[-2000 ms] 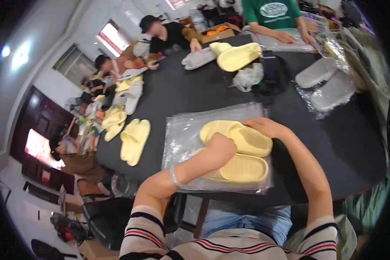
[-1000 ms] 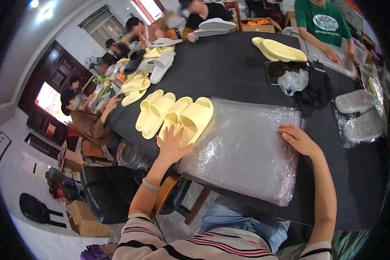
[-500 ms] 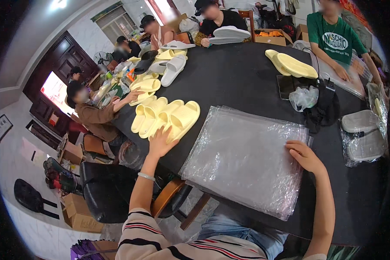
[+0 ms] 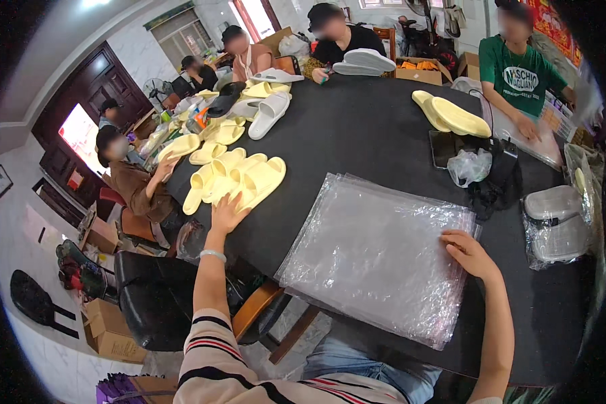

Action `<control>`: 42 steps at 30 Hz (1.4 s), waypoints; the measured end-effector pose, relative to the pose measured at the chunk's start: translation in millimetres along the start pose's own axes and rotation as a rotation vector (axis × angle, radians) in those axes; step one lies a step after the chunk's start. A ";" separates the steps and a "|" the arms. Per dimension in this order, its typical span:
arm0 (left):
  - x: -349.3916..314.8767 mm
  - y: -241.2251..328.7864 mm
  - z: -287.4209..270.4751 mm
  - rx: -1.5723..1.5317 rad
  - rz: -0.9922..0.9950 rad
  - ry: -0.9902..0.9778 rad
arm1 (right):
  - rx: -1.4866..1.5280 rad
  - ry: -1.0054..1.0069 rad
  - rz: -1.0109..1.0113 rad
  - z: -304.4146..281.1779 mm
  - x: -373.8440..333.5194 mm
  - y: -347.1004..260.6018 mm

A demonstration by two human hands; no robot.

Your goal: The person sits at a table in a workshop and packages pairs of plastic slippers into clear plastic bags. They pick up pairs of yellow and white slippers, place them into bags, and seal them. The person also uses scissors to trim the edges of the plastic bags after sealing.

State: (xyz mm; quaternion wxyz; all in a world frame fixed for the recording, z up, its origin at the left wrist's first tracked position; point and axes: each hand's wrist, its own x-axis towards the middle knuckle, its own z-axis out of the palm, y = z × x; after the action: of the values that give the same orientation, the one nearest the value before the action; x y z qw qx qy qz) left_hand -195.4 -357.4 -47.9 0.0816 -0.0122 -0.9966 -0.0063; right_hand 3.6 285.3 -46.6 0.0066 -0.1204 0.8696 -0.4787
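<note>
A close row of pale yellow slippers (image 4: 257, 183) lies on the table, left of centre. My left hand (image 4: 227, 213) touches their near side, its fingers spread; the fingertips are partly lost among the slippers. A flat stack of clear plastic bags (image 4: 377, 252) lies in front of me, its near edge at the table's front. Over the right side of that stack rests my right hand (image 4: 468, 252), fingers loosely stretched and holding nothing that I can see.
Beyond the row, a co-worker's hand (image 4: 165, 168) holds a yellow slipper (image 4: 180, 147). Grey and yellow slippers crowd the table's far left. To the right are a yellow pair (image 4: 452, 116), a crumpled plastic bag (image 4: 469, 167) and bagged grey slippers (image 4: 555, 219). A black chair (image 4: 158, 296) stands at left.
The yellow row has shifted left together with my left hand. The co-worker at left has drawn a yellow slipper away from the others. My right hand stays on the bags.
</note>
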 end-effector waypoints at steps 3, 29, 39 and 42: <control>8.4 -9.1 3.3 -0.020 -0.127 -0.014 | 0.019 0.016 -0.003 0.3 -1.0 -2.1; -4.8 49.5 15.8 -0.378 0.078 0.392 | -0.016 0.016 0.010 1.8 -2.5 3.7; -6.0 212.3 -23.9 -0.485 0.553 0.050 | -0.127 0.035 -0.108 0.9 -3.9 11.3; -5.7 244.3 -4.6 -0.552 0.403 -0.195 | 0.136 0.003 0.041 -4.9 -4.6 7.8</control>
State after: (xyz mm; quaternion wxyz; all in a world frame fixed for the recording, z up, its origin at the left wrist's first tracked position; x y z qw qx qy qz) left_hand -182.8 -113.3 -41.6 -0.0207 -0.2306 -0.9380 -0.2580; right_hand 5.8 294.4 -51.0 0.0234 -0.1010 0.8374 -0.5366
